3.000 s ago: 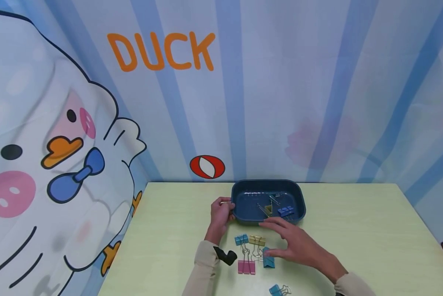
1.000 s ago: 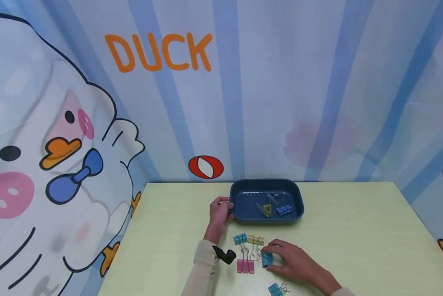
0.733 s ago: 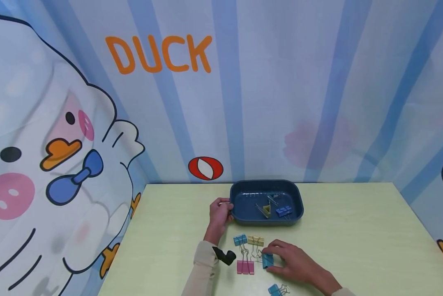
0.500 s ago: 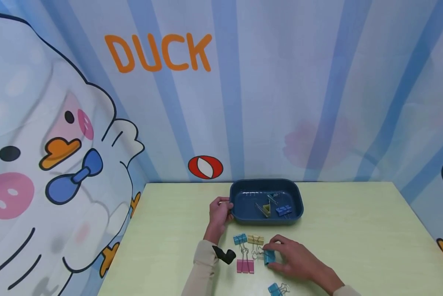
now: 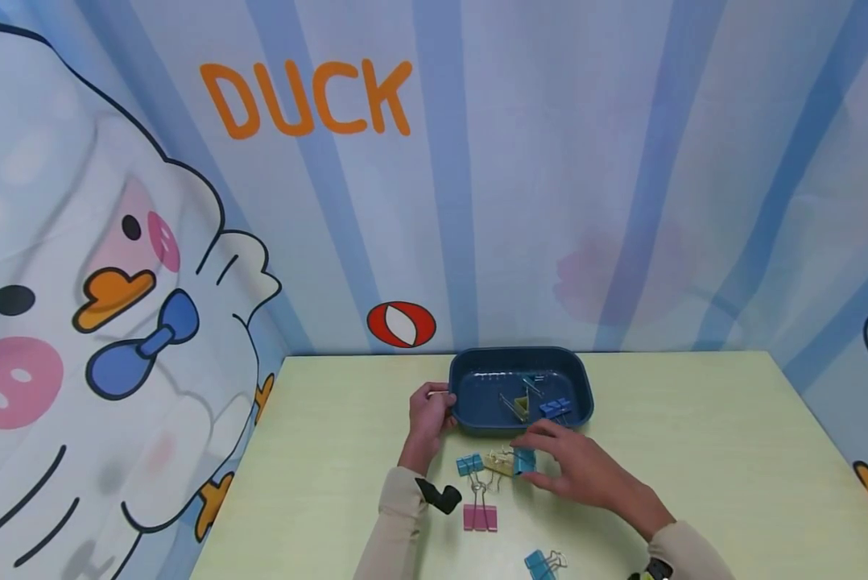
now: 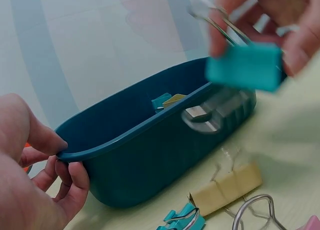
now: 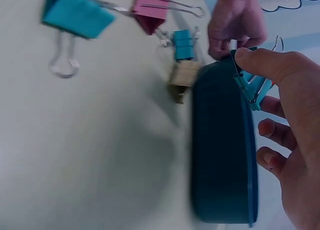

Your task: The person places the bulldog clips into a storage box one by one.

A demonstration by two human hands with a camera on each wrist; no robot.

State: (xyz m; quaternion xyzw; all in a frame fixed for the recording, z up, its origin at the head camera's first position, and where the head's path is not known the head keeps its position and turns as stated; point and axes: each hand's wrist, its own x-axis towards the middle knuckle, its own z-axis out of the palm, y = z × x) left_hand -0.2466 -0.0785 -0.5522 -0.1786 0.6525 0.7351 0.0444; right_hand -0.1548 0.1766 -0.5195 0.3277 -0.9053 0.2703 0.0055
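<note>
At the head view's lower centre, the right hand pinches a teal binder clip near the front of the navy tray. The left-wrist view shows, upper right, that clip above the table and, at left, the left hand gripping the tray's rim, fingers curled below it. Only the head view reveals the blue binder clip inside.

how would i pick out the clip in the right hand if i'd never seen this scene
On the pale table, find the dark blue tray whose side the left hand grips. Close to the tray's near side, the right hand pinches a teal binder clip. Other teal clips lie on the table or in the tray; this one alone is held up in the air.
</note>
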